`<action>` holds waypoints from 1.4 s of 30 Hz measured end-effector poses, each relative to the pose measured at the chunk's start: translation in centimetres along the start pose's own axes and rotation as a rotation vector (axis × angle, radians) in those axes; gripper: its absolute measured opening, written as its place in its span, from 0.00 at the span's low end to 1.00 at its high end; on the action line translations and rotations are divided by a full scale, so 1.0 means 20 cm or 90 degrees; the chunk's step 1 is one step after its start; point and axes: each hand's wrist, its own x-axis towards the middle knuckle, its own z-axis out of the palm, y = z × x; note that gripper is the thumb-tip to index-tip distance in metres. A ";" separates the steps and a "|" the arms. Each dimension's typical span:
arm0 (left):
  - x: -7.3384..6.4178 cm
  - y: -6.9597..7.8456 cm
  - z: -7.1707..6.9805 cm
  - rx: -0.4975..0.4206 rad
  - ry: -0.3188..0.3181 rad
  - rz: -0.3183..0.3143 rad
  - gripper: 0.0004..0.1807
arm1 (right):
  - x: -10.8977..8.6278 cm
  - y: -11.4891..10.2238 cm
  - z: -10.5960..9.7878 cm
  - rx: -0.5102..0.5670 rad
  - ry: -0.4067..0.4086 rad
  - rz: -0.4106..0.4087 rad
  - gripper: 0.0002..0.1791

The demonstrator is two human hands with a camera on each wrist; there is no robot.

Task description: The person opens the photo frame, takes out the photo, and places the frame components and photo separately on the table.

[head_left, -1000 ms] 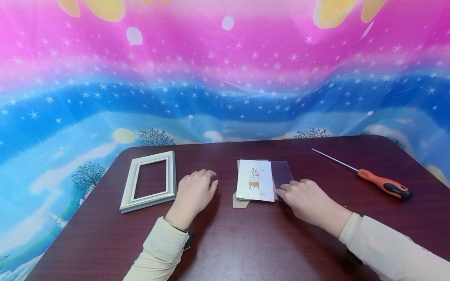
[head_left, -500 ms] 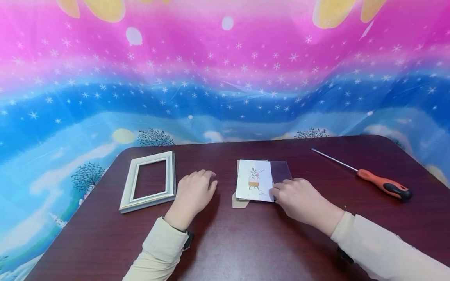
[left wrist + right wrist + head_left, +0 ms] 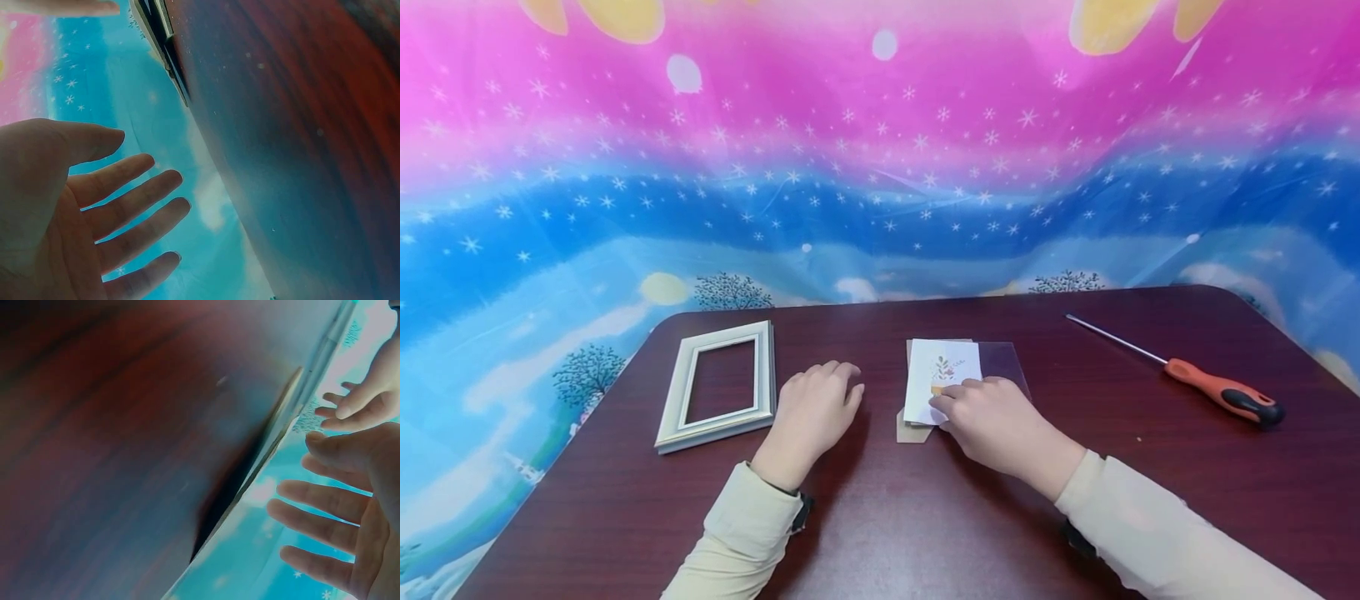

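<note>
My right hand (image 3: 1003, 425) hovers over the lower right part of a white card (image 3: 922, 375) printed with a potted plant, its fingertips overlapping the picture. In the right wrist view, this hand's fingers are spread and loosely bent, with nothing between them. Under the card lie a clear sheet (image 3: 1002, 360), sticking out at the right, and a beige backing board (image 3: 913, 432), showing at the lower left. Between card and picture frame (image 3: 765, 367) is my left hand (image 3: 816, 417), low over the table. Its relaxed fingers (image 3: 134, 222) hold nothing in the left wrist view.
The pale, hollow picture frame stands at the left of the dark red wooden table (image 3: 880, 517). At the right lies a screwdriver (image 3: 1221, 392) with an orange and black handle. A colourful printed cloth (image 3: 880, 208) hangs behind the table.
My right hand has moved left, from the clear sheet's right edge to over the card, covering part of its picture. My left hand has stayed in place.
</note>
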 end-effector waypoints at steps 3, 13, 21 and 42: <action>0.00 0.00 0.00 0.001 -0.001 0.001 0.12 | 0.03 -0.01 0.00 0.016 -0.006 0.016 0.10; 0.00 0.00 0.00 0.007 0.005 0.003 0.12 | 0.10 -0.03 0.02 0.053 -0.052 0.055 0.10; 0.00 0.00 0.00 0.006 0.010 0.006 0.12 | 0.16 -0.05 0.05 0.058 -0.071 0.022 0.11; 0.00 0.01 0.00 0.008 0.007 0.004 0.11 | 0.15 -0.07 0.06 0.008 -0.076 0.031 0.10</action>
